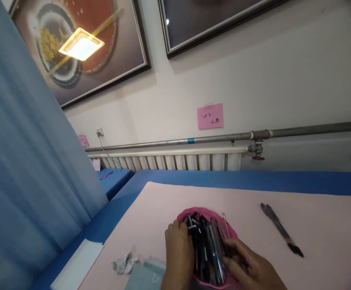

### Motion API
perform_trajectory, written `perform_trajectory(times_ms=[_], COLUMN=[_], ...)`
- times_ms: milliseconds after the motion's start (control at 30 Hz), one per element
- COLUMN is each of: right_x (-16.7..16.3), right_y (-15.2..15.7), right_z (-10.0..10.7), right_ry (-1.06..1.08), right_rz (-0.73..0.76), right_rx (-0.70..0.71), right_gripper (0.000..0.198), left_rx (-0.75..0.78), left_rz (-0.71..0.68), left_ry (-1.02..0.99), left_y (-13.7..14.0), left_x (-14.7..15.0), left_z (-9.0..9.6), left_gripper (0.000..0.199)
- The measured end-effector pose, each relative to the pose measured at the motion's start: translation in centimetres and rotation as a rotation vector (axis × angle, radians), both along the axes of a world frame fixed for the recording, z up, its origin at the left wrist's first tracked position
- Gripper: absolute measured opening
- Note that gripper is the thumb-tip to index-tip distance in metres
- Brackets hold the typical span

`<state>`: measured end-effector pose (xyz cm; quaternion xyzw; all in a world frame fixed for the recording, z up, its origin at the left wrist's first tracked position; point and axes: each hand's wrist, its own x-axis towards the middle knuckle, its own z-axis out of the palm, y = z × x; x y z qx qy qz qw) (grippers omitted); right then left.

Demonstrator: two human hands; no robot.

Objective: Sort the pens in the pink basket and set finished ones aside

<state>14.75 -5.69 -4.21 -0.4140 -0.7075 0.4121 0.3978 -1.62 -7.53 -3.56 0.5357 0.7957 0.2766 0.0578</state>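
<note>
A pink round fabric-like container (233, 233) stands on the pink sheet, packed with several black and clear pens (207, 245) lying lengthwise. My left hand (179, 251) is at its left side, fingers curled in against the pens, with the fingertips hidden. At the right side, my right hand (249, 266) has its fingers bent round the edge of the bundle, touching the pens; what lies inside its grasp is partly hidden. Farther right, two pens (279, 227) lie close together on the sheet.
Left of my hands are a grey-green packet (145, 276), crumpled white paper (125, 264) and a white sheet (77, 264). A blue curtain (27, 169) hangs at the left. Behind the blue-covered table (254, 179) run a radiator (175, 162) and a pipe (308, 129).
</note>
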Motion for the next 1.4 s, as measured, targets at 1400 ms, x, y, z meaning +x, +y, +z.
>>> perform_trajectory(times_ms=[1400], right_x=[0.6], right_y=[0.3], right_z=[0.0], right_ry=[-0.163], right_rz=[0.154], right_rx=[0.123], right_gripper=[0.017], left_rx=[0.398], left_rz=[-0.045], left_ry=[-1.684], left_y=[-1.1], left_x=[-1.4], left_z=[2.2], left_gripper=[0.030])
